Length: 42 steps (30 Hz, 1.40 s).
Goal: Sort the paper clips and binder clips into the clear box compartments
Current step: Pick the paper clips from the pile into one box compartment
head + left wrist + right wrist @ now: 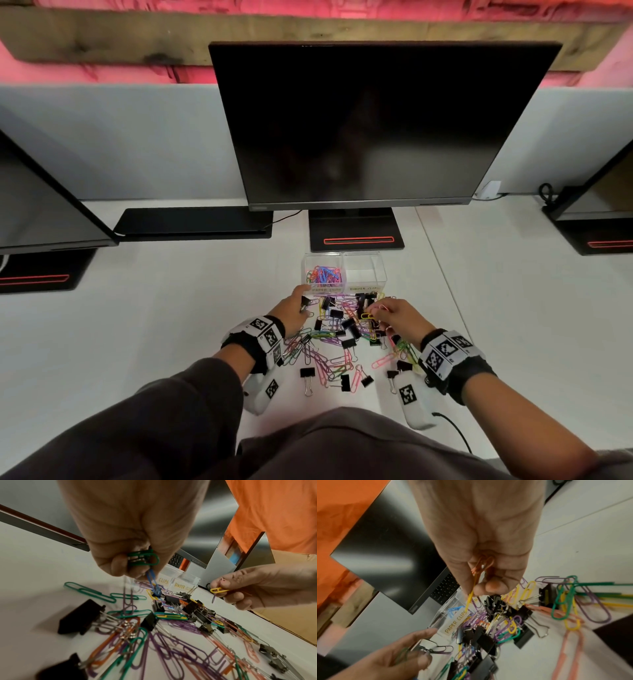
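Note:
A heap of coloured paper clips (pixel 329 356) and black binder clips (pixel 349 342) lies on the white desk before the clear box (pixel 378 270). Its left compartment, labelled PAPER CLIPS (pixel 456 620), holds several paper clips (pixel 323 274); the right one, labelled BINDER CLIPS (pixel 182 587), looks bare. My left hand (pixel 294 308) hovers at the pile's left and grips green and blue paper clips (pixel 143 559) in curled fingers. At the pile's right, my right hand (pixel 394 317) pinches a yellow paper clip (pixel 218 590) and an orange one (pixel 481 564).
A dark monitor (pixel 373 123) on a black stand (pixel 356 229) rises just behind the box. A laptop (pixel 195 221) lies at back left. More monitor bases stand at far left (pixel 37 274) and far right (pixel 596 236). A cable (pixel 455 431) trails from my right wrist.

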### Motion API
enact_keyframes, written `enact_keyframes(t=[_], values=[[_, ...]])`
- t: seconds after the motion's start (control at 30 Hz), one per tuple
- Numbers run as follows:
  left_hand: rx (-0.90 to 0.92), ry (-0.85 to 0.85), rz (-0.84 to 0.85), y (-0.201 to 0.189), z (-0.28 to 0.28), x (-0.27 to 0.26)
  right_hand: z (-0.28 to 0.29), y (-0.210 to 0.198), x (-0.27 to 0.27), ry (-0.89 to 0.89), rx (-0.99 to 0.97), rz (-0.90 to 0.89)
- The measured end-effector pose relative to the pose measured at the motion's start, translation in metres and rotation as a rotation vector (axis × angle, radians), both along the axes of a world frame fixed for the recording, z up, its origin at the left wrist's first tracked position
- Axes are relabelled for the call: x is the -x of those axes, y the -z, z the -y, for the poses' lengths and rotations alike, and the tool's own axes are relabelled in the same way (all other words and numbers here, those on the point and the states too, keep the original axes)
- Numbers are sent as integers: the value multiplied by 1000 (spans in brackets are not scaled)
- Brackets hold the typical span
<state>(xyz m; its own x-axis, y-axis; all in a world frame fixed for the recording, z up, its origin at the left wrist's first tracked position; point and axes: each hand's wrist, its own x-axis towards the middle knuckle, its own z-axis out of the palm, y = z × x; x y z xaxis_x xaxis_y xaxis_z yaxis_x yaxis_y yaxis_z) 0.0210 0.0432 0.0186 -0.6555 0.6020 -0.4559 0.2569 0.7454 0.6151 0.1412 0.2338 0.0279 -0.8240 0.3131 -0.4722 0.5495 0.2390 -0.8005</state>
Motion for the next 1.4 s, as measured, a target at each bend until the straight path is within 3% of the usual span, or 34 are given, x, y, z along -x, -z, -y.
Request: enact_keyframes(t=[0.2, 0.33, 0.43, 0.53, 0.7, 0.77, 0.83, 0.9, 1.0, 1.1, 1.23, 1.4], values=[[-10, 6, -3, -1, -2, 2, -3, -1, 3, 62, 91, -11], [-102, -94, -14, -2, 3, 9, -6, 9, 4, 97, 144, 60], [-18, -82, -3, -2, 15, 9, -4, 11, 3, 170, 207, 83], [95, -5, -4, -2, 23, 4, 0, 8, 4, 282, 414, 12], [-70, -156, 11, -2, 31, 1, 2, -1, 11, 274, 541, 21], [-84, -196, 64, -3, 32, 0, 3, 0, 18, 198, 337, 52], [-11, -160, 74, -5, 32, -5, 7, 2, 26, 40, -57, 15], [140, -24, 23, -3, 32, -9, 12, 4, 36, -207, -422, 29], [327, 159, -92, 1, 26, -11, 21, 4, 46, -535, -758, 165], [414, 272, -161, 3, 21, -12, 22, 2, 47, -664, -834, 226], [431, 292, -157, 6, 18, -11, 14, 9, 36, -751, -791, 278], [456, 362, -162, 8, 10, -7, 12, 19, 37, -722, -828, 208]])
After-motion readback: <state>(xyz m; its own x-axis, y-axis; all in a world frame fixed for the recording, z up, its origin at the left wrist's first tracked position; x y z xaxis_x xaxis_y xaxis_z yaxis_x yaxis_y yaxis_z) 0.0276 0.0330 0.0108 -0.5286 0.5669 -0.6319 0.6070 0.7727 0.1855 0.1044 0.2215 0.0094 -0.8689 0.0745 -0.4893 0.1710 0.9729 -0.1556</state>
